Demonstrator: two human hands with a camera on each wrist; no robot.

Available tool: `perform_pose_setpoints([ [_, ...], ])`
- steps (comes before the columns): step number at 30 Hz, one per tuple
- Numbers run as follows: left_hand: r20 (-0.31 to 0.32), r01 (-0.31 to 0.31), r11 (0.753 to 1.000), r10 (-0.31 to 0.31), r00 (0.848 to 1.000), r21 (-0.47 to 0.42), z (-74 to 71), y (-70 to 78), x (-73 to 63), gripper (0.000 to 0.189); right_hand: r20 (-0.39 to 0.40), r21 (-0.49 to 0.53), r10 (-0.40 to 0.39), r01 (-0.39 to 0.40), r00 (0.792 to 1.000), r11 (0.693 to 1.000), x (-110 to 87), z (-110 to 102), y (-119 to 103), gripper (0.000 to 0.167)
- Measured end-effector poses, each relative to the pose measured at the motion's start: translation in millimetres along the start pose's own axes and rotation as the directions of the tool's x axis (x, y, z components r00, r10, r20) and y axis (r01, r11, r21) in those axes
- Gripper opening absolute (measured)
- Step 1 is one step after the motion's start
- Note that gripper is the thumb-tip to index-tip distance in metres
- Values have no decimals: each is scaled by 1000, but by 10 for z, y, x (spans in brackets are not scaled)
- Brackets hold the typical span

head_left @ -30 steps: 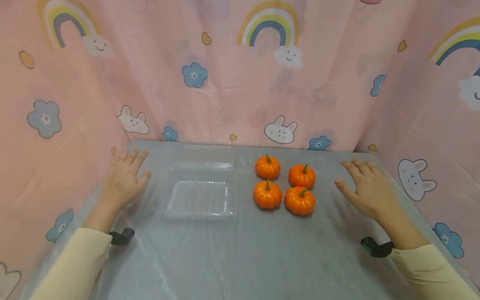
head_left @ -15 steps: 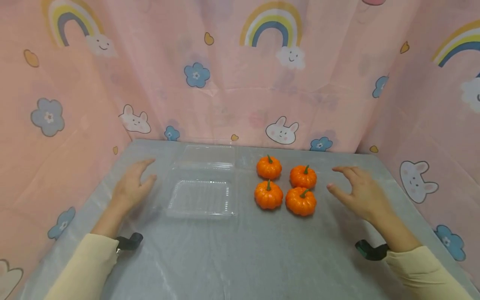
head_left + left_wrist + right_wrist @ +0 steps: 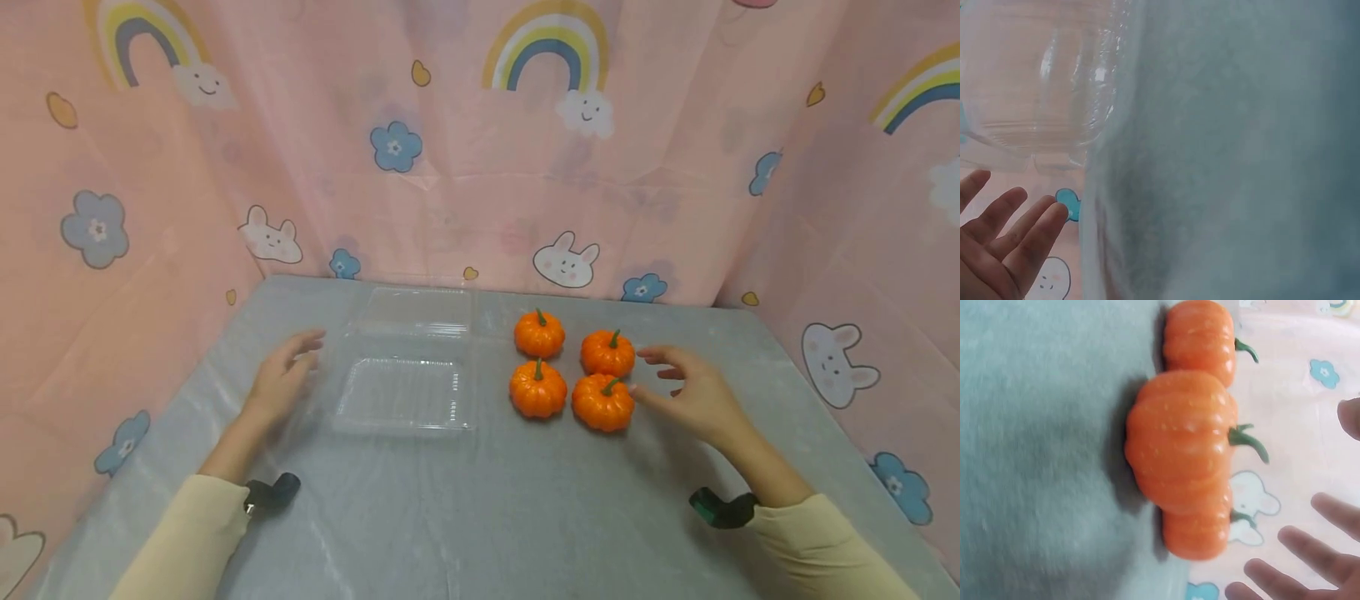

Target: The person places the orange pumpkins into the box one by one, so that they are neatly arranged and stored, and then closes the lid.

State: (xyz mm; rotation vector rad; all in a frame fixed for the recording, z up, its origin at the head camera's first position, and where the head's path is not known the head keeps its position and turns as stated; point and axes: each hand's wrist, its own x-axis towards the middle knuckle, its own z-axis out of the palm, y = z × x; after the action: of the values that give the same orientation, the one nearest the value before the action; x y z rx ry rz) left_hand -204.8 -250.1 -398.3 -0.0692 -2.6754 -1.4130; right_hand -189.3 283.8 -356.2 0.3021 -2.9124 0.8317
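Several small orange pumpkins (image 3: 537, 389) with green stems stand in a tight cluster right of the middle of the table. Just to their right is my right hand (image 3: 693, 398), fingers spread and thumb apart, its fingertips close by the nearest-right pumpkin (image 3: 602, 403). In the right wrist view, that hand's fingers (image 3: 1310, 550) hold nothing beside the pumpkins. A clear plastic clamshell box (image 3: 397, 396) lies unfolded left of the pumpkins, its lid (image 3: 420, 310) toward the back. Left of the box, my left hand (image 3: 279, 382) hovers with loosely extended fingers (image 3: 1038, 240) and holds nothing.
A grey cloth covers the table (image 3: 465, 517). Pink curtains (image 3: 450, 208) with rainbows, rabbits and flowers enclose the back and both sides. Black wrist mounts (image 3: 723, 508) stick out beneath both cream sleeves (image 3: 180, 533).
Both hands have moved inward: the left toward the clear box, the right leftward up to the pumpkins. Pumpkins and box stay in place on the table.
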Motion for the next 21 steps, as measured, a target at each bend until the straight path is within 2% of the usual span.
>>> perform_pose_setpoints([
  [6, 32, 47, 997, -45, 998, -64, 49, -38, -6, 45, 111, 85, 31, -41, 993, 996, 51, 116, 16, 65],
  [9, 45, 74, 993, -70, 997, -96, 69, -64, 1, 45, 141, 117, 33, -49, 989, 992, 76, 190, 51, 64],
  [14, 72, 108, 982, -97, 993, -157, 92, -101, 25, 46, 155, 128, 49, -69, 987, 989, 102, 299, 100, 64],
  [21, 122, 112, 969, -86, 989, -222, 112, -132, 39, 46, 165, 117, 74, -94, 984, 989, 106, 378, 92, 66],
])
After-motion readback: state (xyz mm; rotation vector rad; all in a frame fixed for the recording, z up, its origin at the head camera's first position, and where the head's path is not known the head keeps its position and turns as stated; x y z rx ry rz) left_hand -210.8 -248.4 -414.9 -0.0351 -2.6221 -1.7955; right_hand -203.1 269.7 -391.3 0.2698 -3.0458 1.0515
